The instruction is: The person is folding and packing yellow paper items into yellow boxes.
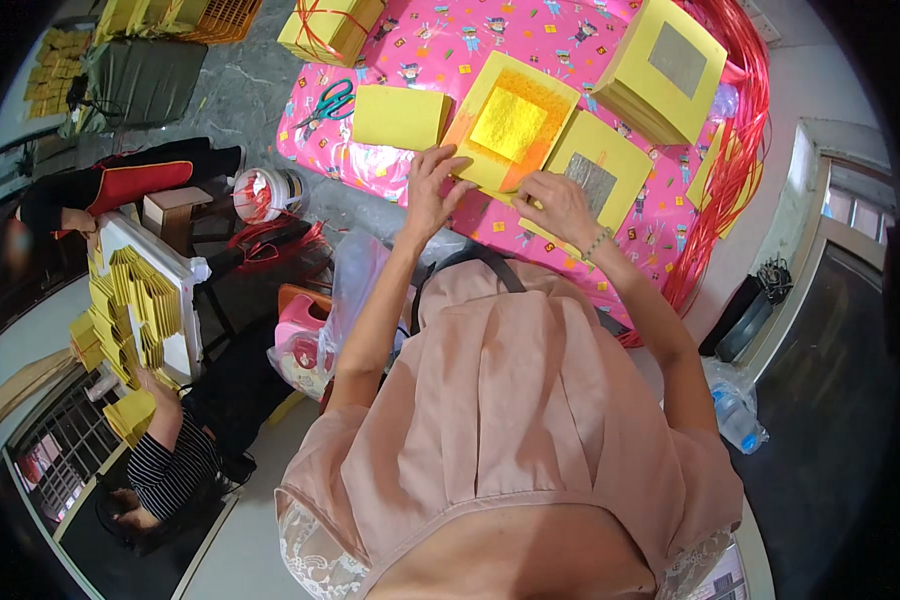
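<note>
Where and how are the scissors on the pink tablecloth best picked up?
Probably by the teal handles, with the left hand, the nearer one, coming down from above. The scissors lie flat, blades pointing toward the table's left edge, so the handles face inward. The yellow stack sits close on the right of the handles, leaving little room for fingers from that side.

1. Right hand (pixel 555 205) masking part of the silver-square sheet (pixel 595 175) here!
2. Does it grip the gold-square sheet (pixel 513 122)? Too small to tell.
3. Up top, the edge slices off the tied yellow bundle (pixel 332 32) and orange crate (pixel 232 18).
4. Far left, a co-worker's head (pixel 15 245): pure blur!
</note>
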### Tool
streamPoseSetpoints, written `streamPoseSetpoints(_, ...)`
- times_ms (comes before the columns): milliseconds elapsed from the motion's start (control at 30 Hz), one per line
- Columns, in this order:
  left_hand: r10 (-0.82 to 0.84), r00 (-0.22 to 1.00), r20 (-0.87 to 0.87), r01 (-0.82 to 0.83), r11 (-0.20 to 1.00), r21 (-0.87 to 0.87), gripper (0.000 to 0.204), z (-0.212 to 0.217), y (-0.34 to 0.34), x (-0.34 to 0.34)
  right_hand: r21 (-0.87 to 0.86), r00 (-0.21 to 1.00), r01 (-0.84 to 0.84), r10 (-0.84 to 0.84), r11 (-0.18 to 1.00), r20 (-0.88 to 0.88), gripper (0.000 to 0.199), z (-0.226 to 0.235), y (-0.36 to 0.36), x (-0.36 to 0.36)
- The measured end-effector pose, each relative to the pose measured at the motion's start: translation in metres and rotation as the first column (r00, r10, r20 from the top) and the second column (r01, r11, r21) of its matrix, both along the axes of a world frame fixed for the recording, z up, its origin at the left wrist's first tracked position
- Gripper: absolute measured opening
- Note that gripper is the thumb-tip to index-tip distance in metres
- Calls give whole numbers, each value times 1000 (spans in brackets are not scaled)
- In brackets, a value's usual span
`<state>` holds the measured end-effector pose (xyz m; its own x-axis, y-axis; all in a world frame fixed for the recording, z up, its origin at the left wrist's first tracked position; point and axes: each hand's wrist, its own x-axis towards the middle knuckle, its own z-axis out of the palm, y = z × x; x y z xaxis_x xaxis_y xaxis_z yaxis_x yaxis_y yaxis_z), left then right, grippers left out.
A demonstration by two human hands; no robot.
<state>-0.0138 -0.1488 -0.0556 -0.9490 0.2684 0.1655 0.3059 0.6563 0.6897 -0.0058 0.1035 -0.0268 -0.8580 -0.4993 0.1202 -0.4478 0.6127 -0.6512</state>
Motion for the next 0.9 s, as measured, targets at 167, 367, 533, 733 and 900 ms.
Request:
streamPoseSetpoints(167,373,918,-135,-358,926,122,70,16,21,14,-98,990,127,-120,987,70,14,-2,1,5)
streamPoseSetpoints(367,237,819,522,-567,475,673,52,-1,39,19,-221,951,265,-216,939,221,16,-1,3,9)
streamPoseSetpoints(533,-42,789,613,-547,406,732,32,3,56,18,-311,960,256,-205,915,189,35,-4,3,9)
streamPoseSetpoints(733,-46,778,627,-562,394,727,28,9,57,21,37,973,113,-118,993,201,62,14,-2,-14)
streamPoseSetpoints(900,-38,758,652,-538,527,657,36,-19,46,25,237,989,25,-59,971,139,59,21,-15,-22)
